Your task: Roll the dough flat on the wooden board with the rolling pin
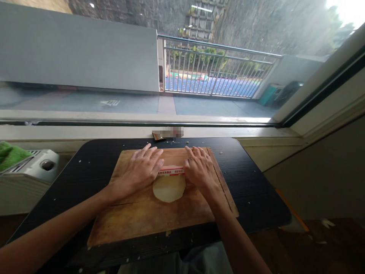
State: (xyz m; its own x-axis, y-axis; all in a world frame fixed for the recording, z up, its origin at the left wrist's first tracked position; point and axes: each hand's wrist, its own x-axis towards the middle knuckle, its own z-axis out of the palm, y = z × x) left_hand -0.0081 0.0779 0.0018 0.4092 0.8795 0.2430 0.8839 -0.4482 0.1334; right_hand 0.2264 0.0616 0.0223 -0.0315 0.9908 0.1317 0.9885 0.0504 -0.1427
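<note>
A rolling pin [172, 171] with a red-and-white printed wrap lies crosswise over the far part of a flat, pale round of dough [169, 189]. Over the pin's left end is my left hand [145, 163], palm down, holding it with the fingers reaching forward. My right hand [199, 164] holds the right end from above, its fingers bent a little and close together. Both palms hide the pin's ends. Beneath everything is a worn wooden cutting board [128, 224] on a black table [242, 179].
Small dough crumbs [168, 233] dot the board's near edge and the table. A small, blurred packet [167, 133] sits by the window sill [211, 132]. At left, a green cloth [11, 156] lies on a white appliance [42, 163]. Beyond the glass is a metal railing [211, 68].
</note>
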